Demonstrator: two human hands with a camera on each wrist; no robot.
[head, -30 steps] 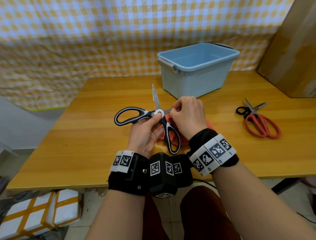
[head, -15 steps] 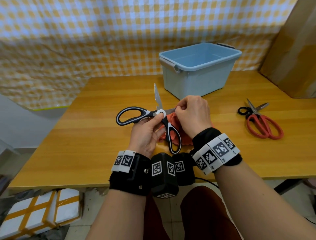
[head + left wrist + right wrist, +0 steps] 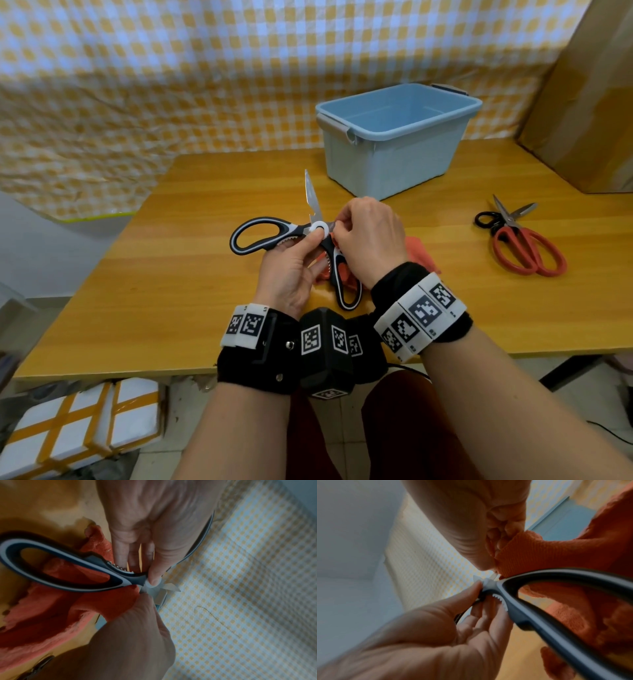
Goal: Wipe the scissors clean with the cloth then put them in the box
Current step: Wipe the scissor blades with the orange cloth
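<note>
Left hand (image 3: 291, 270) steadies open scissors (image 3: 270, 233); right hand (image 3: 371, 240) pinches cloth (image 3: 530, 550) on blade.

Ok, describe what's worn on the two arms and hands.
Both forearms are bare, with no sleeves or gloves. The left wrist band is black, carrying white tags printed with black square codes and a boxy black camera module. The right wrist band is black too, wrapped with a strip of the same white coded tags.

left hand (image 3: 291, 274) holds open scissors (image 3: 291, 233); right hand (image 3: 370, 243) pinches cloth (image 3: 419, 255) on blade
</note>
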